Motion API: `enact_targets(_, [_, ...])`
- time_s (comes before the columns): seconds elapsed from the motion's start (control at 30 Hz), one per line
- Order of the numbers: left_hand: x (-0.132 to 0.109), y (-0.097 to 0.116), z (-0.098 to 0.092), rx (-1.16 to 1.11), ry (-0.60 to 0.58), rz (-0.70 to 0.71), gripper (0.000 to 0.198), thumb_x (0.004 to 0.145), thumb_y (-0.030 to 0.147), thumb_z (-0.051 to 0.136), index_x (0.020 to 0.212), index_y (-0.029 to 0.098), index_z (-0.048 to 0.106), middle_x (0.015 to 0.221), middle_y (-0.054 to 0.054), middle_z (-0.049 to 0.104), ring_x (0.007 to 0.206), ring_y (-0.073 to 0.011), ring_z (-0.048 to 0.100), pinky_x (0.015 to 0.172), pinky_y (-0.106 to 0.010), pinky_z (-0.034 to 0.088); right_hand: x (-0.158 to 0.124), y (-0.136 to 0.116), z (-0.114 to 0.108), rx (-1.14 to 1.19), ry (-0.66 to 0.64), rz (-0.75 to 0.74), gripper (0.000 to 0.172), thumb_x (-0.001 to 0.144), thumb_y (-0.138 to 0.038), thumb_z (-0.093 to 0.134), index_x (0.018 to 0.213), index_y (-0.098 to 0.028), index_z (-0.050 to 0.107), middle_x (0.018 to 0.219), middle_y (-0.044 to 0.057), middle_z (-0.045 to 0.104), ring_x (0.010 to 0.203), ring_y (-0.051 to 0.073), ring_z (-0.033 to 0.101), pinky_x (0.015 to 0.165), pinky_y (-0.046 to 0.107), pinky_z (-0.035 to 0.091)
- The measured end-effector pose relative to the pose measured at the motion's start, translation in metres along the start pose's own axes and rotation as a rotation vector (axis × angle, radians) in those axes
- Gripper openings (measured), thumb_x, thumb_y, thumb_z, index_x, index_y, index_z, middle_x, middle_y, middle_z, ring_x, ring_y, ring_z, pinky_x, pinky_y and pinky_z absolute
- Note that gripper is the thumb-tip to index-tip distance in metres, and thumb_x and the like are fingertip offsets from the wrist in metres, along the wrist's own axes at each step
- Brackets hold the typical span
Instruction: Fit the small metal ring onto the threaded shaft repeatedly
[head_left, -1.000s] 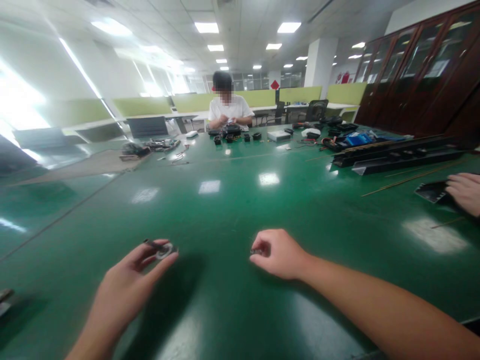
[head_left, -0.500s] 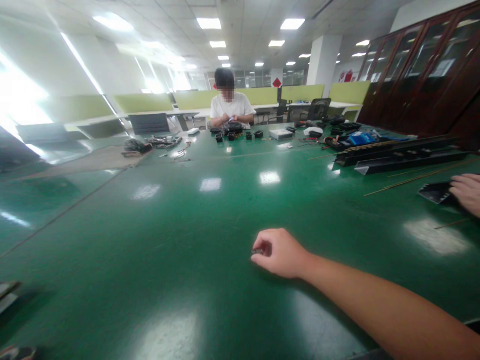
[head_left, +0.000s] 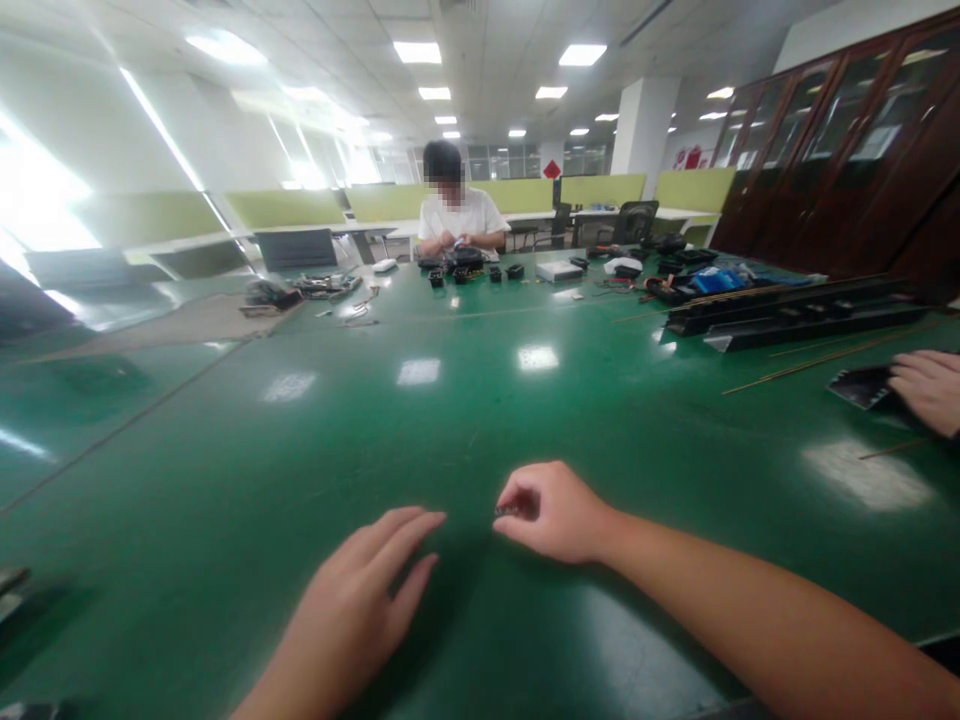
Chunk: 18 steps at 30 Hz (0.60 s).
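Observation:
My right hand (head_left: 559,512) is closed, pinching a small dark piece (head_left: 507,510) between thumb and fingertips just over the green table (head_left: 465,420). The piece is too small to name; silvery specks show along it. To its left, my left hand (head_left: 367,585) is stretched toward it with the fingers extended and the thumb apart. Nothing is in the left hand, and a gap separates it from the right.
Another person's hand (head_left: 930,390) rests on a black channel piece at the right. Long black rails (head_left: 817,318) and thin rods lie beyond. A person in white (head_left: 461,220) sits across the table behind small black parts. A white box (head_left: 561,271) stands nearby.
My left hand has come into view from the bottom, reaching toward my right hand. The right hand keeps its pinch on the small piece, nearly in place.

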<state>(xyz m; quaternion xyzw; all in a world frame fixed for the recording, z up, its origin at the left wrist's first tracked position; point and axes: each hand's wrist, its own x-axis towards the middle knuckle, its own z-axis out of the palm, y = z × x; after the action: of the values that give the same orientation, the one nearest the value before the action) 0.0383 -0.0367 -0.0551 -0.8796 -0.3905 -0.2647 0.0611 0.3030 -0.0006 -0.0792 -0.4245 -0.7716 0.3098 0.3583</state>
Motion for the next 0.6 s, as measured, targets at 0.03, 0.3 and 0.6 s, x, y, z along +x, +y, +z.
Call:
enact_targets(0.03, [0.013, 0.009, 0.009, -0.005, -0.037, 0.063, 0.036, 0.091, 0.023, 0.058, 0.126, 0.025, 0.057, 0.119, -0.006, 0.065, 0.100, -0.0212, 0.066, 0.086, -0.033, 0.056, 0.000, 0.000, 0.000, 0.025, -0.021, 0.002, 0.014, 0.077, -0.029, 0.073, 0.083, -0.016, 0.071, 0.071, 0.001, 0.067, 0.062, 0.012, 0.058, 0.058, 0.022, 0.043])
enact_targets(0.3, [0.062, 0.041, 0.040, -0.120, -0.075, 0.284, 0.023, 0.088, 0.011, 0.048, 0.101, 0.018, 0.066, 0.100, -0.008, 0.067, 0.084, -0.0203, 0.063, 0.072, -0.032, 0.054, 0.001, 0.000, 0.001, 0.201, -0.108, -0.031, 0.014, 0.070, -0.013, 0.065, 0.059, -0.015, 0.056, 0.056, -0.005, 0.051, 0.057, 0.010, 0.048, 0.050, 0.019, 0.032])
enact_targets(0.6, [0.053, 0.032, 0.026, -0.028, -0.038, 0.303, 0.023, 0.097, 0.018, 0.047, 0.109, 0.020, 0.067, 0.093, -0.005, 0.070, 0.078, -0.0173, 0.064, 0.069, -0.030, 0.052, 0.000, -0.001, 0.001, 0.209, -0.147, 0.016, 0.013, 0.076, -0.024, 0.071, 0.068, -0.014, 0.068, 0.060, -0.003, 0.059, 0.055, 0.010, 0.051, 0.051, 0.019, 0.037])
